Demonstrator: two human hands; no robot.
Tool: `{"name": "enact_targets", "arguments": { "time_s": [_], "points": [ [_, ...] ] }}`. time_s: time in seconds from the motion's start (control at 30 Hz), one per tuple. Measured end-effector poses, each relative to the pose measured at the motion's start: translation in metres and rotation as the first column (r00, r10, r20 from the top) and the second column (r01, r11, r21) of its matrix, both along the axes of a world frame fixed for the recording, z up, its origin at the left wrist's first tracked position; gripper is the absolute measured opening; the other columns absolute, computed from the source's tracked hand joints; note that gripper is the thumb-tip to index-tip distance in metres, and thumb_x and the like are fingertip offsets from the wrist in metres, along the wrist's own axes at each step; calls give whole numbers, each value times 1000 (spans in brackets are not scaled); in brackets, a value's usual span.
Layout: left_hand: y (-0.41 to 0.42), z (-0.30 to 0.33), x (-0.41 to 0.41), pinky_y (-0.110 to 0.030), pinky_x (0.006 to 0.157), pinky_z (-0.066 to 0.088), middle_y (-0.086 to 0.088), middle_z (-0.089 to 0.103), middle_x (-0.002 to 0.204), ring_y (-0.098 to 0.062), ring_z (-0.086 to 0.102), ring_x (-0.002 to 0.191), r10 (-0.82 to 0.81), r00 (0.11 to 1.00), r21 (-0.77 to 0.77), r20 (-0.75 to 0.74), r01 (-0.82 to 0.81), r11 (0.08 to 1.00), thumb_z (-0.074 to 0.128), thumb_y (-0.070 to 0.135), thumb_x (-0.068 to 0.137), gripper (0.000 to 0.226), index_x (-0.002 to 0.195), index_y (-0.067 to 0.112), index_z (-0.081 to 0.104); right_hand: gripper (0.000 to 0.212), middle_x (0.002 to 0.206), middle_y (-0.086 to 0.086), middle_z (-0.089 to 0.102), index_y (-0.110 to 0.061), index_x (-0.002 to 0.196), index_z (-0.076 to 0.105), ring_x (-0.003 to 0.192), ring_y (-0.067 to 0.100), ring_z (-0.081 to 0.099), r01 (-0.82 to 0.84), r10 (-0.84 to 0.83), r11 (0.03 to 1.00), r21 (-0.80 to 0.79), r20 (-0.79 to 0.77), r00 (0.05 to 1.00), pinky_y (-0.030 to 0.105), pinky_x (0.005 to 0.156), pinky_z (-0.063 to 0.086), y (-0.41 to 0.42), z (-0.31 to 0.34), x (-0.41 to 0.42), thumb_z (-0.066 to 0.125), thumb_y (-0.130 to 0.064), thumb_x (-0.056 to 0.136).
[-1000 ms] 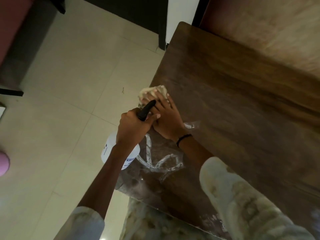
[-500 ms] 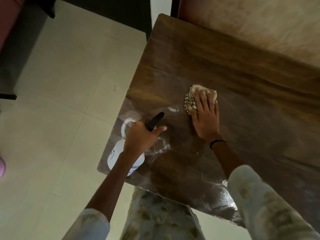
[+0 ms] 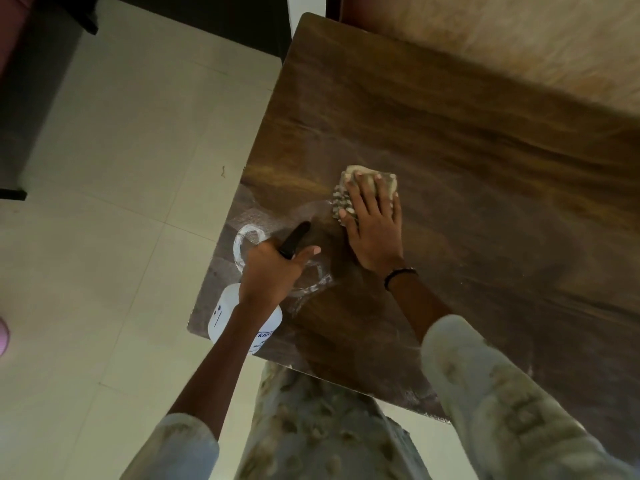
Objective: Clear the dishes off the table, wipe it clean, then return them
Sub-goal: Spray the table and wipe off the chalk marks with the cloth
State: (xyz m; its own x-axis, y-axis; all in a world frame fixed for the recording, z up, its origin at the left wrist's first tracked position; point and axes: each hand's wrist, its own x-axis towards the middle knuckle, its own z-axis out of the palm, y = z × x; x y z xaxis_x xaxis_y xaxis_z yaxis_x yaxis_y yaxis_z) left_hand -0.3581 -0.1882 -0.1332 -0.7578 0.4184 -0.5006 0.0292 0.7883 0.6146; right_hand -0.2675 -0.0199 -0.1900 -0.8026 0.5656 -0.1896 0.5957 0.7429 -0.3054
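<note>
Bottle (image 3: 227,318) first: a white plastic spray bottle hangs in my left hand (image 3: 273,268), over the near left corner of the table (image 3: 485,150). My fingers are curled round its neck, and the black trigger head (image 3: 295,240) sticks out past my knuckles toward the far side. I cannot tell what is in it or how full it is; the plastic is opaque, and my wrist covers much of the body. A blue printed label (image 3: 261,337) shows only in part, its lettering cut off by my arm.

My right hand (image 3: 375,230) lies flat with fingers straight, pressing a pale, knobbly cloth (image 3: 346,199) onto the tabletop, right of the bottle. Only the far and left edges of the cloth peek out from under my fingers.

The table is dark brown wood grain with a glossy surface. White foamy streaks (image 3: 242,244) curl in loops on its near left corner, partly under my left hand. A black band (image 3: 398,274) circles my right wrist. Pale floor tiles (image 3: 121,168) lie left of the table. A pink shape (image 3: 2,336) is cut off at the left edge, too little of it to make out.
</note>
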Motion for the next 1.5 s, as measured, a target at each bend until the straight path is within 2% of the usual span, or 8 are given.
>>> {"name": "enact_targets", "arguments": {
  "time_s": [0.17,0.3,0.43,0.6,0.73,0.9,1.2,1.5],
  "points": [
    [0,6,-5,-31,58,50,-2,63,60,-19,64,61,6,999,31,-40,-5,1000,74,57,65,52,91,12,70,55,157,-1,27,-25,149,29,147,26,14,-237,237,971,-5,6,971,50,118,8,-43,-2,-27,24,-41,97],
    [1,14,-5,-22,54,41,7,54,55,-13,56,57,-17,999,25,-38,17,1000,76,50,69,37,74,18,58,51,156,-2,30,-26,148,29,147,23,17,-443,443,897,9,6,897,46,120,9,-42,1,24,29,-38,98],
    [1,17,-7,-15,54,39,5,55,57,-8,56,57,37,999,69,-4,-37,997,76,49,70,40,73,12,60,55,158,-5,22,-31,151,17,148,20,9,-297,294,953,53,65,954,47,120,6,8,0,57,28,-42,98],
    [-2,15,-9,-14,53,39,4,56,57,-10,57,56,51,998,94,-46,-46,994,76,47,70,36,63,21,53,54,159,-3,19,-27,151,22,149,22,7,-91,90,995,39,10,996,48,119,5,12,-1,-9,32,-41,99],
    [-4,19,-7,-17,48,35,6,53,55,-8,52,51,27,997,56,-69,-23,998,77,47,70,36,62,24,50,54,158,0,24,-24,149,26,148,26,12,-238,238,971,20,11,971,50,119,4,-32,-2,-32,27,-39,98],
    [-13,21,-3,-18,46,33,-1,53,56,-13,50,51,62,996,20,-66,-61,998,76,48,70,42,70,12,55,51,157,-4,26,-28,149,27,147,22,15,-456,457,890,15,-6,890,48,119,14,-44,2,40,30,-41,100],
    [-53,22,16,-19,48,37,-8,59,62,-21,55,56,216,975,17,-54,-215,976,77,45,71,45,77,3,63,56,158,-3,22,-27,151,24,148,22,10,-222,221,974,40,26,975,47,120,8,-10,-1,19,25,-43,97],
    [-81,15,6,-26,58,42,-1,55,57,-16,51,48,277,959,16,-58,-276,961,77,45,70,40,76,8,62,55,159,-3,20,-26,151,24,148,23,9,-221,222,974,43,-3,975,47,119,6,-39,-3,-19,25,-44,99]
  ]
}}
